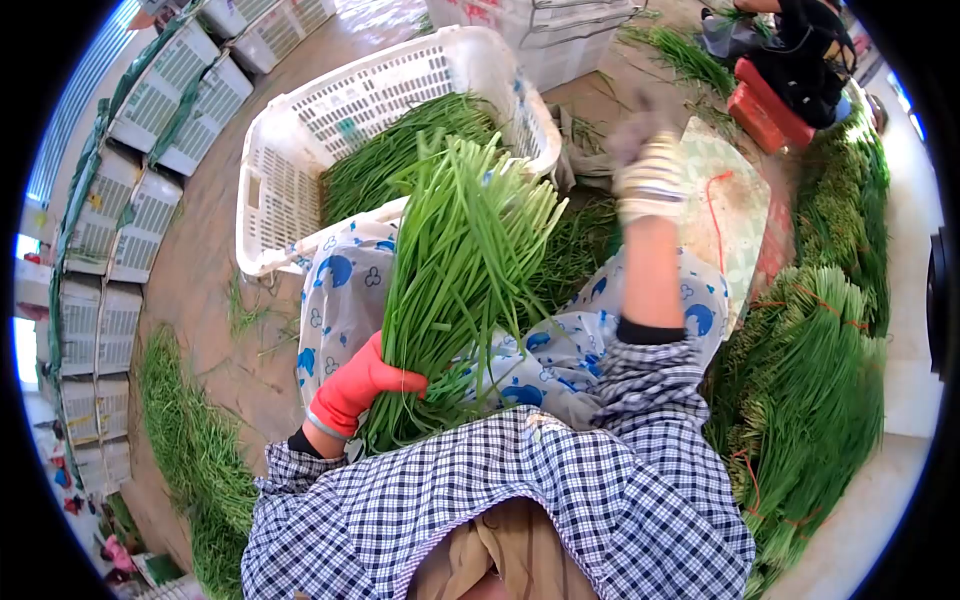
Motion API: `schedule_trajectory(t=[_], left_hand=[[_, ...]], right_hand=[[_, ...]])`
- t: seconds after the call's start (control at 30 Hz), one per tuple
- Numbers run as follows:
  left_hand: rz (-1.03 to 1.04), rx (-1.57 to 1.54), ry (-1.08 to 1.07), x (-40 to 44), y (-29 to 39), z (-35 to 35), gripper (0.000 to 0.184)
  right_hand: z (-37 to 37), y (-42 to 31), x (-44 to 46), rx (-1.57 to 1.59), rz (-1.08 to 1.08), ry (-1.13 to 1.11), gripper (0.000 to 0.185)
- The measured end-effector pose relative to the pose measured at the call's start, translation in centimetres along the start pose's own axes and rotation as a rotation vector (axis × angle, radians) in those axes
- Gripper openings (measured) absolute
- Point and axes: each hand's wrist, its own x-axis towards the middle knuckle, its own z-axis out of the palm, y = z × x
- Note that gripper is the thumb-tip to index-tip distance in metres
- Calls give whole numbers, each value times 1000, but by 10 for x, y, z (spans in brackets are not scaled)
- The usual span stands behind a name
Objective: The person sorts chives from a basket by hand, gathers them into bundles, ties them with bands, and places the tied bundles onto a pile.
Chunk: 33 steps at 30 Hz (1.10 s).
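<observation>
My left hand [362, 385], in a red glove, is closed around the lower part of a thick bunch of garlic chives [455, 245]. The bunch stands up over my lap, its pale ends fanning out to the upper right. Stretched forward, my right hand [648, 165] wears a striped glove and is smeared by motion, so its fingers are unclear. It is beside a pale patterned board [745, 200] with a red tie [716, 215] lying on it. A plastic sheet with blue prints [340, 275] covers my legs. Loose dark green leaves [585, 255] lie between them.
A white slatted basket [262, 200] ahead holds more chives [410, 150]. Tied bundles [820, 390] are piled at right, loose greens [195, 450] at left. Stacked white crates [105, 225] line the left side. Another person [800, 60] works at the upper right near a red stool [765, 110].
</observation>
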Motion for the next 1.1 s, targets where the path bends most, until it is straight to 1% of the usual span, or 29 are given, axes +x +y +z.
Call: schedule_trajectory(t=[0.03, 0.07, 0.1, 0.13, 0.2, 0.23, 0.27, 0.3, 0.37, 0.4, 0.43, 0.47, 0.5, 0.53, 0.57, 0.6, 0.63, 0.7, 0.73, 0.77, 0.8, 0.87, 0.9, 0.93, 0.97, 1.0, 1.03, 1.07, 1.1], left_hand=[[-5, 6, 9, -4, -3, -2, 55], [-22, -20, 39, -7, -3, -3, 54], [-24, -26, 49, -7, -4, -4, 54], [-15, -12, 113, -4, -7, -3, 56], [-7, 0, 174, 2, -11, -1, 58], [5, 16, 180, 5, -13, -1, 61], [15, 33, 185, 7, -13, -1, 63], [12, 33, 182, 8, -14, -1, 63], [58, 91, 177, 6, -15, -3, 67], [51, 89, 185, 2, -16, -3, 67], [42, 92, 191, -1, -17, -4, 67], [37, 92, 195, -5, -19, -5, 68], [37, 84, 202, -9, -22, -6, 68], [29, 77, 216, -12, -26, -8, 68], [23, 71, 232, -13, -28, -11, 69], [30, 56, 244, -14, -29, -11, 69], [52, 101, 285, -15, -28, -10, 69], [80, 139, 334, -15, -25, -8, 70], [82, 229, 348, -13, -22, -7, 72], [85, 322, 360, -12, -20, -6, 74], [85, 318, 359, -10, -17, -3, 74], [140, 499, 373, -7, -11, 2, 77], [139, 498, 373, -8, -8, 4, 77], [132, 555, 389, -10, -5, 5, 79], [124, 608, 407, -12, -4, 7, 81], [120, 594, 414, -16, -3, 7, 81], [136, 708, 432, -21, -3, 3, 84], [149, 824, 446, -26, -2, 0, 87], [140, 810, 453, -30, -1, -2, 87]], right_hand=[[-6, -23, 0, -80, -126, -175, 31], [-7, -44, -6, -143, -68, -354, 34], [11, -53, -30, -417, -100, -337, 28], [16, -60, -56, -646, -93, -585, 26], [24, -26, -92, -1159, -199, -758, 53], [30, -9, -108, -1523, -321, -816, 59], [28, 17, -117, -1743, -299, -808, 53], [21, 35, -116, -1827, -267, -796, 41], [6, 49, -97, -1694, -490, -567, 24], [5, 41, -81, -1755, -515, -523, 21], [0, 33, -68, -1524, -668, -468, 20], [-4, 28, -49, -1582, -750, -338, 17], [-9, 16, -34, -1468, -625, -192, 15], [-10, -3, -25, -1174, -471, -169, 16], [-33, -17, -3, -836, -172, -216, 19], [-19, -37, -17, -880, -106, -99, 21], [-11, -44, -28, -841, -208, -206, 23], [0, -44, -44, -599, -95, -404, 26], [12, -45, -60, -729, -3, -434, 27], [29, -38, -81, -934, -32, -491, 28], [45, -30, -102, -1135, -73, -550, 28], [67, 1, -123, -1700, -349, -761, 29], [65, 16, -118, -1992, -461, -885, 30], [55, 31, -107, -2014, -476, -909, 31], [42, 45, -91, -2208, -609, -737, 28], [35, 39, -71, -2147, -673, -670, 22], [26, 30, -52, -2082, -735, -605, 19], [19, 23, -36, -1675, -389, -586, 17], [12, 17, -27, -1255, -64, -538, 16]])
